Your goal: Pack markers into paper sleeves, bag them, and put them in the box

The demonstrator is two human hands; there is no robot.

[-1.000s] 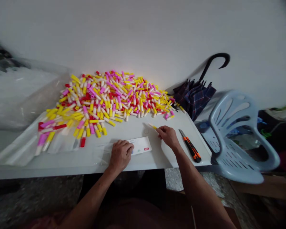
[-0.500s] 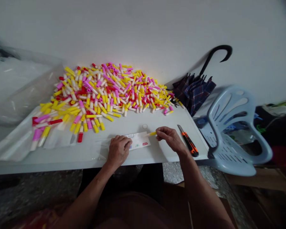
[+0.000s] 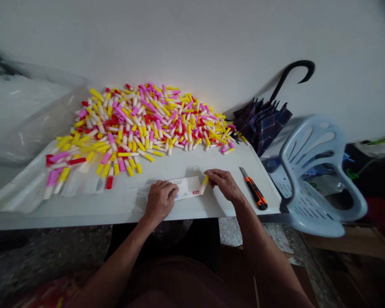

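A white printed card (image 3: 188,187) in thin clear plastic lies near the table's front edge. My left hand (image 3: 161,198) rests on the card's left end, fingers curled together; whether it grips the card or only presses it is unclear. My right hand (image 3: 222,183) pinches a small tube with a yellow cap (image 3: 205,182) by its upper end. The tube slants down at the card's right end, beside a red printed mark. Beyond the hands is a large heap of small tubes (image 3: 147,119) with yellow, pink and red caps.
An orange and black cutter (image 3: 255,190) lies right of my right hand. A rubber band (image 3: 195,169) is behind the card. Clear plastic bags (image 3: 28,115) cover the left side. A dark umbrella (image 3: 263,124) leans on the wall, near a light blue chair (image 3: 308,171).
My right hand has moved slightly left, and the yellow-capped tube has swung from nearly level to steeply slanted. My left hand has hardly moved.
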